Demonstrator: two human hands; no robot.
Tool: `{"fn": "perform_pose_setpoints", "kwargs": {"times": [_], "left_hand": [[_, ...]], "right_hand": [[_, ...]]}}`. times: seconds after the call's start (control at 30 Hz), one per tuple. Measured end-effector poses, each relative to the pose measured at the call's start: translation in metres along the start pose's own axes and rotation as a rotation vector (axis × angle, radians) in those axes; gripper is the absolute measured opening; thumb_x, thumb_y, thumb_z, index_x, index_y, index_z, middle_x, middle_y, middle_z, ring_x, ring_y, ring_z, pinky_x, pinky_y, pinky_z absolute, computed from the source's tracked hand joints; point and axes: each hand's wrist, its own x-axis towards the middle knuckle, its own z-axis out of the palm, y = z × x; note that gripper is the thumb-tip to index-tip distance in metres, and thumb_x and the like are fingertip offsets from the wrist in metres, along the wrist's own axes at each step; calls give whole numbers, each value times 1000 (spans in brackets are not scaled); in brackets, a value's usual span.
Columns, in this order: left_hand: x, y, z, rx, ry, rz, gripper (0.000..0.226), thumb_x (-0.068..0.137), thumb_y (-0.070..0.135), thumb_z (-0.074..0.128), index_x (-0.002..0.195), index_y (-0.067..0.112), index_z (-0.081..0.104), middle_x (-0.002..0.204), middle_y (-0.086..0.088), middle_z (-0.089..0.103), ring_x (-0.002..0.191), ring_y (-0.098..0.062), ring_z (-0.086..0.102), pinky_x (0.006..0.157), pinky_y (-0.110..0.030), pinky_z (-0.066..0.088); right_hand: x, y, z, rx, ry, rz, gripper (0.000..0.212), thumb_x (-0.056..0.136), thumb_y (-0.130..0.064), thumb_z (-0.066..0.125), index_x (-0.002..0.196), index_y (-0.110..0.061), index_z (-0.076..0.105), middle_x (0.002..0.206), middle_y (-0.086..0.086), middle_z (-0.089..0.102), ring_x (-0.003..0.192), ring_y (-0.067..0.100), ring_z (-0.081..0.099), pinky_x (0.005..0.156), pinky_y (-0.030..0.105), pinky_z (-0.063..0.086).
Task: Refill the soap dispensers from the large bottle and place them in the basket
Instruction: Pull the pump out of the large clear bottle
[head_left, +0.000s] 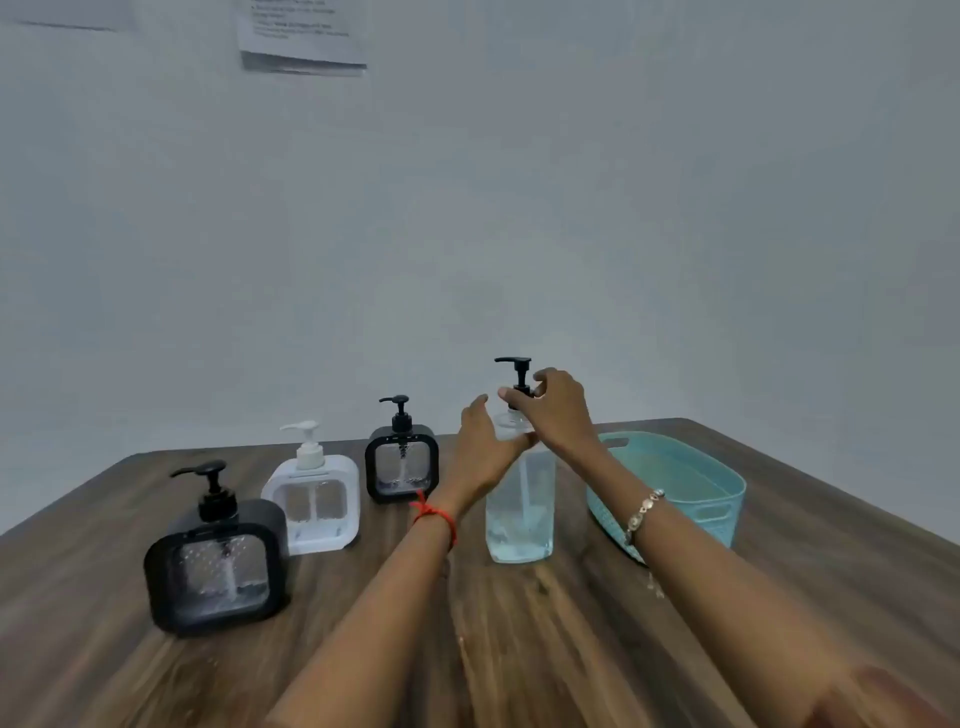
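Brown wooden table, pale wall, paper notice pinned up.

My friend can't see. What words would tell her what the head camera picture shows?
Two hands work on a tall clear bottle on a wooden table: the left hand holds its shoulder, the right hand grips its black pump collar. Three square dispensers, black, white and black, stand left; a teal basket sits right.

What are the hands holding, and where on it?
Both hold the big bottle. The left hand grips its shoulder, just under the neck. The right hand has its fingers around the black pump collar on top.
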Motion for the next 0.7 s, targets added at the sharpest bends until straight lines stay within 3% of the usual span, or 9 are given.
{"fn": "perform_pose_setpoints", "kwargs": {"times": [0.07,0.17,0.3,0.33,0.4,0.5,0.6,0.7], "left_hand": [[8,-4,5,-48,-11,8,88,79,35,70,146,9,18,150,-9,30,133,-23,38,107,-36,37],[16,-18,11,-112,-34,-2,70,76,31,74,131,10,35,130,-3,51,118,-18,52,90,-22,47],[19,-34,16,-87,-45,32,75,79,37,70,137,13,29,133,-3,47,119,-17,48,96,-30,42],[19,-34,15,-87,-48,50,73,80,37,69,136,13,28,130,-2,46,116,-15,47,93,-27,40],[19,-33,13,-90,-75,63,70,81,37,68,135,14,29,127,-1,47,115,-14,47,89,-24,38],[21,-37,11,-99,-94,62,69,81,38,67,134,14,29,130,-2,48,118,-16,48,92,-26,40],[21,-41,13,-102,-92,60,71,80,40,68,135,16,29,131,-3,49,118,-17,49,98,-31,43],[21,-41,13,-123,-90,80,68,80,39,68,132,16,31,130,-2,49,117,-17,51,99,-33,44]], "right_hand": [[9,1,4,9,-4,2,39,79,-33,70,61,-9,45,64,1,41,61,16,45,56,25,33],[20,10,9,18,-20,15,44,78,-19,72,48,-15,41,53,-2,43,47,6,41,44,16,29],[22,12,-2,36,-127,-62,25,80,-13,70,61,-5,56,55,-1,51,50,7,46,45,7,34],[24,14,-6,59,-172,-82,18,80,-14,70,68,-4,61,62,1,57,57,10,53,52,7,38],[29,19,-15,129,-268,-99,12,81,-13,69,86,-3,68,83,9,67,77,18,63,73,21,48],[36,28,-21,277,-436,-41,22,86,-5,61,108,-7,63,100,9,68,89,11,64,72,16,45],[41,37,-21,471,-500,55,27,87,0,56,113,-9,57,107,7,66,103,20,61,81,28,36],[39,35,-15,350,-391,42,35,74,-19,76,104,-10,61,99,4,65,92,18,60,78,28,40]]}}
